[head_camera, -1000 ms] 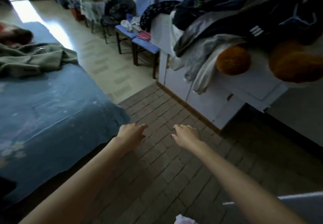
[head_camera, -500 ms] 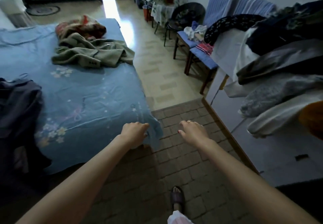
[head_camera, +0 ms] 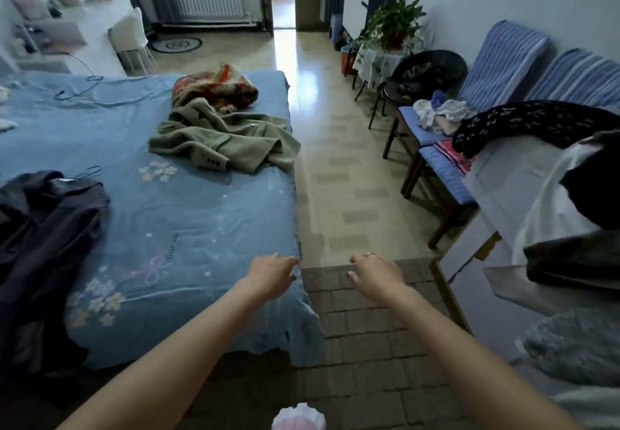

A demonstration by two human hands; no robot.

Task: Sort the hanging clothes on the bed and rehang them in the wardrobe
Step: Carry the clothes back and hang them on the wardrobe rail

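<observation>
A dark coat point(head_camera: 47, 228) lies crumpled at the near left of the bed point(head_camera: 188, 215), a wire hanger point(head_camera: 88, 172) showing at its far edge. Another bare hanger point(head_camera: 79, 86) lies on the far left of the sheet. Farther right, near the bed's right edge, a green jacket point(head_camera: 224, 142) lies spread out, touching a red patterned blanket point(head_camera: 214, 89) bunched just beyond it. The left hand point(head_camera: 271, 272) hovers over the bed's near right corner, fingers loosely curled and holding nothing. The right hand point(head_camera: 375, 270) is held out just beside it over the floor point(head_camera: 339, 174), fingers relaxed and empty, a ring on one finger. At the right, two chairs point(head_camera: 446, 168) stand against the wall, and a white cabinet point(head_camera: 523, 194) carries a pile of clothes point(head_camera: 570, 194), with a dark patterned garment point(head_camera: 523, 124) draped over its far end.
</observation>
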